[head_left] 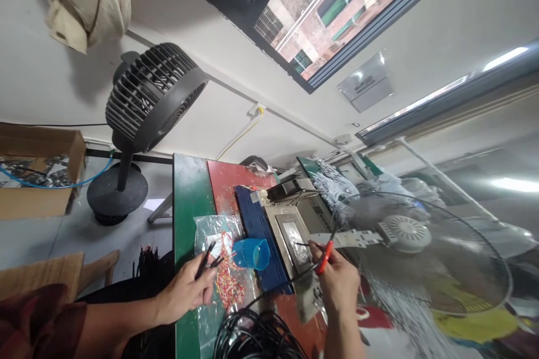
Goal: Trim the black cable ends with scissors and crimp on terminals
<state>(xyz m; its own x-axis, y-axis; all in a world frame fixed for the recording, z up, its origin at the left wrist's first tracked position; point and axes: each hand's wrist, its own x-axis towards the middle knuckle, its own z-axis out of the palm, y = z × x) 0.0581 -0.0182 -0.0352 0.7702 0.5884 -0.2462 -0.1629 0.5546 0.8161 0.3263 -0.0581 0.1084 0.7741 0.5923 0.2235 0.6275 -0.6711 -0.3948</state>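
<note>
Several short black pieces (pixel 206 261) stick out from my left hand (pixel 187 290), which is closed around them above the left part of the table. My right hand (pixel 339 285) holds a red-handled tool (pixel 325 258), its tip pointing up, near a metal device with a silvery panel (pixel 295 238). A black cable runs from near that hand down to a coil of black cable (pixel 256 339) at the bottom. Between the hands, a blue cup (pixel 251 253) lies on its side beside small red and yellow bits (pixel 229 286) on clear plastic.
A dark floor fan (pixel 155 95) stands to the left, near a cardboard box (pixel 42 205). The green table's edge (pixel 183 196) is at centre left. A large wire-caged fan (pixel 408 234) fills the right side. Bundles of grey cables (pixel 332 182) lie behind.
</note>
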